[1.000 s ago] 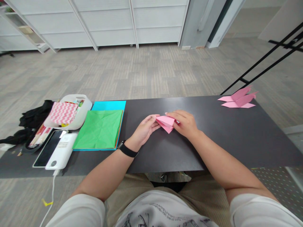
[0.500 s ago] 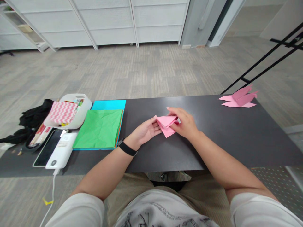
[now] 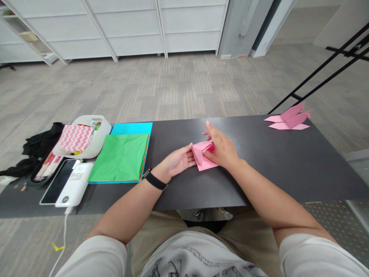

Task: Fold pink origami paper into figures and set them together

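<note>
A partly folded pink paper [image 3: 204,163] is between my two hands, just above the dark table. My left hand [image 3: 179,159] pinches its left corner between thumb and fingers. The thumb of my right hand [image 3: 221,148] presses into an opened fold on the paper's right side, while the fingers of that hand are spread and point away from me. Part of the paper is hidden behind my right hand. Two folded pink paper figures [image 3: 294,121] lie side by side at the far right of the table.
Left of my hands, a green sheet [image 3: 121,157] tops a paper stack with a blue sheet [image 3: 132,127] under it. Farther left are a white basket [image 3: 99,142], a white power bank [image 3: 75,184], a phone [image 3: 59,182] and black cloth [image 3: 42,140].
My right thumb has moved left, deeper into the fold, and its fingers have lifted and spread. The paper's fold has opened and its lower part has shifted right. My left hand stays nearly still.
</note>
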Available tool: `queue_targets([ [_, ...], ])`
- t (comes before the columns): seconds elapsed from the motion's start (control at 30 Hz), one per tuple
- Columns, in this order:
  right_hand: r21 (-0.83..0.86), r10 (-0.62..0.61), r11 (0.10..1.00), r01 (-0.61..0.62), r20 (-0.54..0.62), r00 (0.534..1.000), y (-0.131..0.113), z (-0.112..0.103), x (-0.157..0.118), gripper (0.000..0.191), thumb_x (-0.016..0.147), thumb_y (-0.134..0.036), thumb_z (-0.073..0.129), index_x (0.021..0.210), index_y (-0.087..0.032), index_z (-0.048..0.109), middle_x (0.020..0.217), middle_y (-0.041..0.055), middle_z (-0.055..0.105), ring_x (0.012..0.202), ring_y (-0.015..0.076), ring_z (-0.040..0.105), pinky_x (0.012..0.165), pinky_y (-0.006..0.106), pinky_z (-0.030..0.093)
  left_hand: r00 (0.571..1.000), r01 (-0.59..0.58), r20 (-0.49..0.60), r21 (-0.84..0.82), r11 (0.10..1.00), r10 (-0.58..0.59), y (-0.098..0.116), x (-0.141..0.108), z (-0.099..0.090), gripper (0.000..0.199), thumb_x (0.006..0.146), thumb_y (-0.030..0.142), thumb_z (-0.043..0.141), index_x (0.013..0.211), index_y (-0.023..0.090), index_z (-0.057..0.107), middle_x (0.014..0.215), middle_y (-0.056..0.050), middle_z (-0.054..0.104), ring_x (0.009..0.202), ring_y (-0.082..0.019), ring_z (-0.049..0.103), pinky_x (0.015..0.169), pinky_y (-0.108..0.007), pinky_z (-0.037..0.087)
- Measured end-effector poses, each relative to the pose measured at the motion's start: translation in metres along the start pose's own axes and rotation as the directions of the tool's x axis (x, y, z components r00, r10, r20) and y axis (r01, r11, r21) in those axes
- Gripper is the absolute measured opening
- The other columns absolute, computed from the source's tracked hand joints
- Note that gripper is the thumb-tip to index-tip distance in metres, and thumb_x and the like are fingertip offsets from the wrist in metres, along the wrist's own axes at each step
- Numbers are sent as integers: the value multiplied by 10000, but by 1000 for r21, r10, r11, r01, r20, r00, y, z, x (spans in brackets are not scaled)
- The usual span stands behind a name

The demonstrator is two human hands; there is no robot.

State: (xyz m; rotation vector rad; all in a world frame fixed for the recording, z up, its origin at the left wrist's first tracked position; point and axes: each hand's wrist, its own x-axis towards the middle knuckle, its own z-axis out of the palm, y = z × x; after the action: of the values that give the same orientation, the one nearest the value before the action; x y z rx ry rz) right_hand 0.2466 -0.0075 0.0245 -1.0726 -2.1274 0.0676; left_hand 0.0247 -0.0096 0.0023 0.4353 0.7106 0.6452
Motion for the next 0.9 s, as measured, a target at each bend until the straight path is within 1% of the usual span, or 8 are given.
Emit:
queue_targets([
  [0.17, 129, 21, 991, -21, 3, 1000, 3, -3, -1, 919, 919, -189, 647, 1742, -325, 262, 1233, 80, 755, 1080, 287, 729, 953, 462, 627, 998, -43, -37, 20, 999, 44, 1, 1, -1, 264, 1044, 356, 683, 1174, 145, 772, 1098, -144, 815, 980, -219, 775, 933, -357, 628],
  [0.27, 287, 77, 955, -78, 17, 997, 11, -2, -2, 844, 917, -198, 640, 1700, -345, 361, 1264, 79, 740, 1034, 261, 722, 932, 451, 633, 990, -112, -77, 40, 993, 115, 3, 0, -2, 280, 1004, 368, 730, 1199, 172, 770, 1118, -131, 814, 981, -223, 769, 905, -363, 631],
  [0.33, 428, 144, 892, -144, 32, 989, 20, -1, -3, 775, 935, -232, 631, 1666, -361, 409, 1264, 73, 728, 1010, 242, 717, 895, 436, 639, 979, -175, -88, 69, 982, 181, 4, -1, -1, 338, 960, 412, 785, 1214, 190, 766, 1153, -124, 809, 1001, -229, 765, 910, -371, 625],
  [0.47, 673, 272, 685, -279, 119, 955, 33, 0, -5, 485, 1052, -420, 543, 1535, -372, 559, 1236, 64, 725, 1077, 241, 722, 903, 432, 637, 927, -328, -112, 215, 920, 357, 4, -5, -1, 431, 874, 511, 867, 1154, 197, 776, 1146, -92, 804, 1000, -218, 747, 904, -344, 595],
  [0.53, 704, 241, 650, -285, 165, 956, 33, -2, -5, 505, 1055, -531, 575, 1529, -359, 569, 1241, 73, 735, 1106, 250, 727, 930, 434, 628, 878, -413, -96, 341, 844, 468, 3, -7, 0, 446, 880, 550, 853, 1150, 201, 789, 1160, -81, 803, 1022, -213, 733, 911, -325, 575],
  [0.67, 626, 80, 763, -164, 160, 984, 21, -7, -3, 683, 944, -525, 792, 1555, -339, 551, 1221, 71, 767, 1072, 244, 753, 950, 414, 614, 726, -563, 43, 611, 557, 686, 4, -16, 5, 397, 955, 550, 776, 1165, 215, 820, 1192, -82, 806, 1121, -237, 715, 1022, -350, 545],
  [0.8, 445, -6, 895, -15, 46, 999, 7, -17, 1, 515, 938, -423, 812, 1420, -309, 669, 1140, 59, 799, 1006, 236, 766, 942, 422, 616, 631, -567, 165, 765, 305, 758, 6, -30, 11, 298, 1045, 464, 678, 1198, 260, 832, 1208, -70, 805, 1136, -234, 716, 1085, -374, 521],
  [0.9, 352, -70, 934, 61, 13, 997, 1, -25, 5, 431, 956, -423, 778, 1361, -299, 700, 1127, 73, 810, 1020, 262, 768, 941, 456, 620, 578, -591, 228, 779, 210, 783, 7, -38, 16, 259, 1035, 434, 697, 1182, 280, 846, 1204, -71, 808, 1127, -243, 720, 1108, -397, 515],
])
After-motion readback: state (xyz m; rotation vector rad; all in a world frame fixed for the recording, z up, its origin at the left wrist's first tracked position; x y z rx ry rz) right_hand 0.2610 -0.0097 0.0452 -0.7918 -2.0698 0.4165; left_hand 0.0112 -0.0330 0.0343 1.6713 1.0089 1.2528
